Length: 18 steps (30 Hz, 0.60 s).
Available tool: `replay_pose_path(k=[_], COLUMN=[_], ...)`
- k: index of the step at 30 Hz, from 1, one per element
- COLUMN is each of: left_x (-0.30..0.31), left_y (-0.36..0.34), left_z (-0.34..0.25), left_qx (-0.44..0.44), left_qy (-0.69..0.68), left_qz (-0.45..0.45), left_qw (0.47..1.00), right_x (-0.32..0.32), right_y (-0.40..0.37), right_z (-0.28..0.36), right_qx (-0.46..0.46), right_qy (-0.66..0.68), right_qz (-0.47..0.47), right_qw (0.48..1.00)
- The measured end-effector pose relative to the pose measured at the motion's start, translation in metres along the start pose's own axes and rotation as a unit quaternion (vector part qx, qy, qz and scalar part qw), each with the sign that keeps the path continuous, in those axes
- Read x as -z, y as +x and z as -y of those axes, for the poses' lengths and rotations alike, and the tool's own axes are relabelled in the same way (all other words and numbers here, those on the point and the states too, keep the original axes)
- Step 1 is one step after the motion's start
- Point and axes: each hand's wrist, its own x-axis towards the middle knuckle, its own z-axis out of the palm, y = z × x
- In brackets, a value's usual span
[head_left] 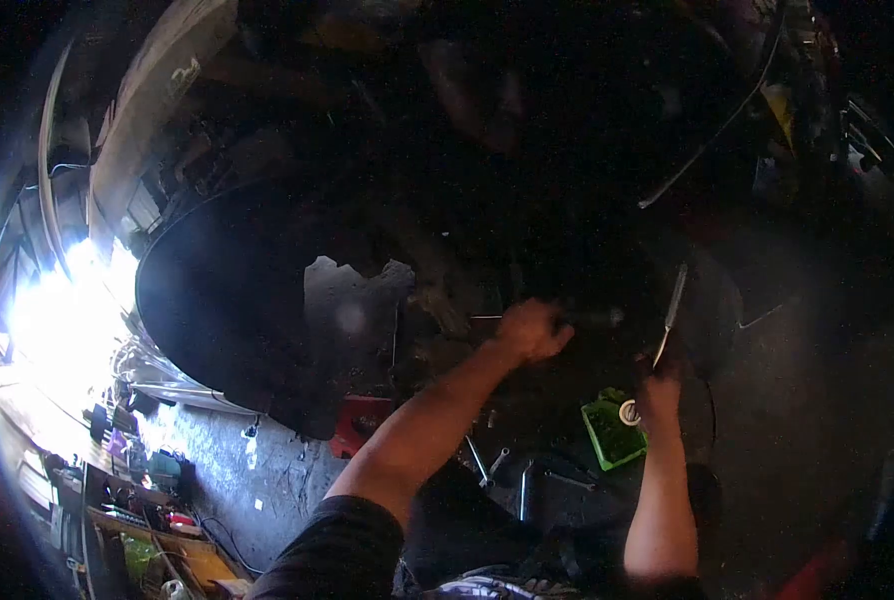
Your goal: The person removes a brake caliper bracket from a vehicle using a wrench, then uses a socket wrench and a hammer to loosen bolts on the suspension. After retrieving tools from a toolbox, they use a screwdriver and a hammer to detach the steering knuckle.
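Observation:
My left hand [535,330] is closed in the dark middle of the view, its fingers curled round a thin bright rod [486,317] that sticks out on the left. A dark bar with a paler end [612,317] shows to the right of its thumb. My right hand [657,398] grips a long slim tool [675,300], pale near the fingers and silvery toward the tip, pointing up and away. Just left of the right wrist is a bright green tray [607,455] with a white ring-shaped item [629,413] at its edge.
Wrenches [482,465] and a shiny metal tube [526,490] lie near my legs. A red object [357,425] sits beneath a large dark curved panel [227,300]. Glaring light comes from the left, above a cluttered wooden box [202,565]. A cable [712,150] hangs at upper right.

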Motion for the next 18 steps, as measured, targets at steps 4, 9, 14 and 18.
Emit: replay_pose_path(k=[4,9,14,18], left_x=[-0.002,0.034,0.04,0.035], left_y=[0.004,0.001,0.002,0.004], left_z=[-0.006,-0.055,-0.044,-0.022], left_qx=[-0.071,-0.146,-0.111,-0.098], left_qy=[-0.024,-0.045,0.027,0.063], left_qz=[-0.063,-0.135,-0.103,-0.104], left_qw=[0.995,0.979,0.988,0.988], right_x=[0.006,0.014,0.016,0.011], right_y=[0.003,-0.004,-0.002,-0.002], right_z=[0.003,0.032,0.029,0.015], right_qx=[-0.026,-0.073,-0.052,-0.008], right_qy=[-0.008,-0.003,-0.041,-0.055], right_qz=[0.024,0.042,0.061,0.025], right_qw=[0.999,0.996,0.996,0.998])
